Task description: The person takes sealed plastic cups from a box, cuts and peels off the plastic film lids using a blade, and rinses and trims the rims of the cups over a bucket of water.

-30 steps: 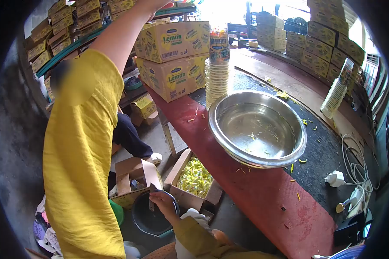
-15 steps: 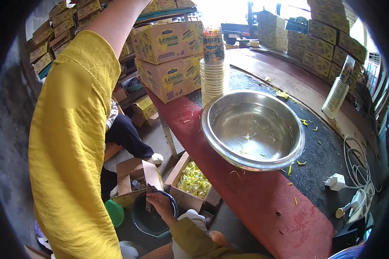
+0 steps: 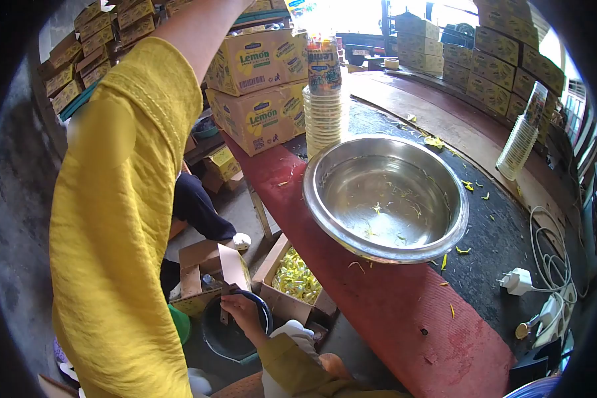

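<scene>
My left arm in a yellow sleeve [image 3: 123, 232] is raised across the left side. Its bare forearm runs out of the top edge, so the left hand is out of view. Low in the view, my right hand [image 3: 244, 313] is closed around a flat, narrow blade-like tool [image 3: 224, 316], held over a dark bucket [image 3: 212, 345]. Beside the bucket stands an open carton [image 3: 266, 272] of yellow-and-white pieces. A stack of clear plastic cups [image 3: 324, 119] stands on the table, and a blurred, colourful item [image 3: 303, 6] shows above it at the top edge.
A steel basin [image 3: 461, 225] with some shreds sits on the red-and-black table [image 3: 391, 312]. Lemon cartons [image 3: 262, 119] are stacked behind. A second cup stack [image 3: 519, 146], a white plug [image 3: 516, 281] and cables lie right. Another person's dark-clothed leg [image 3: 202, 212] is beyond my left arm.
My left forearm has shifted right at the top edge. The colourful item has come into view above the cup stack. My right hand has barely moved and keeps the tool over the bucket.
</scene>
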`<act>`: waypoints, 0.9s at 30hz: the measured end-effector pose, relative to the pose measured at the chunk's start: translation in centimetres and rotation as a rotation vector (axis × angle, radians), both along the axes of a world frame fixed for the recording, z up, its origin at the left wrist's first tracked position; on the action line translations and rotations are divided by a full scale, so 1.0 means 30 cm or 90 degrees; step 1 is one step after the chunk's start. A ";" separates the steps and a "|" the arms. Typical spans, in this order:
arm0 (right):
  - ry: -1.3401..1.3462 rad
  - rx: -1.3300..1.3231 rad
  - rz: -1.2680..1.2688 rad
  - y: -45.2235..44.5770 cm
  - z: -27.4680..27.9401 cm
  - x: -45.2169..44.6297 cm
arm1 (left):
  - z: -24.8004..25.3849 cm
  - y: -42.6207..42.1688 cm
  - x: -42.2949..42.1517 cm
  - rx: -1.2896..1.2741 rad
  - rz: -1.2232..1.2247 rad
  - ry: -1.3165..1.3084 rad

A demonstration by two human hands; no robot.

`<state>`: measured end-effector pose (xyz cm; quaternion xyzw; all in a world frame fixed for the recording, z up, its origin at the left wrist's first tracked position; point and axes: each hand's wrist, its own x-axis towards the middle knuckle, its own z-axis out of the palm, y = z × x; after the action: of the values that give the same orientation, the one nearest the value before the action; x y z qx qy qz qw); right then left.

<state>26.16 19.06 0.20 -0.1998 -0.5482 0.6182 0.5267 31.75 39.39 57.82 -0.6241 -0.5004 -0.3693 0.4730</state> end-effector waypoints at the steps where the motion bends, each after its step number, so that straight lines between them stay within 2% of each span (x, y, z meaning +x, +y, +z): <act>1: -0.016 0.206 -0.092 0.023 -0.060 -0.032 | -0.010 0.006 0.011 -0.003 0.005 0.016; 3: -0.009 0.194 -0.084 0.022 -0.026 -0.015 | -0.036 0.034 0.038 -0.034 -0.018 0.034; 5: 0.038 -0.241 0.112 -0.017 0.030 0.013 | -0.064 0.067 0.065 -0.078 -0.041 0.038; 8: -0.029 -0.182 0.061 -0.021 0.076 0.028 | -0.121 0.137 0.094 -0.158 -0.071 0.027; 11: -0.025 -0.203 0.075 -0.022 0.094 0.046 | -0.210 0.203 0.089 -0.206 -0.102 0.009; 14: 0.077 -0.219 0.103 -0.017 0.020 0.013 | -0.252 0.210 0.080 -0.222 -0.137 -0.013; 17: 0.003 -0.253 0.088 -0.023 0.118 0.055 | -0.267 0.204 0.075 -0.225 -0.173 -0.031; 21: 0.000 -0.249 0.072 -0.009 0.107 0.063 | -0.279 0.161 0.076 -0.211 -0.236 -0.062; 27: -0.070 -0.234 0.036 0.001 0.065 0.058 | -0.301 -0.062 0.050 -0.133 -0.470 -0.165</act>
<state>27.90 19.08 2.16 -0.3106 -0.4594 0.7109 0.4327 33.24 37.53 48.79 -0.7546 -0.3331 -0.5374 0.1755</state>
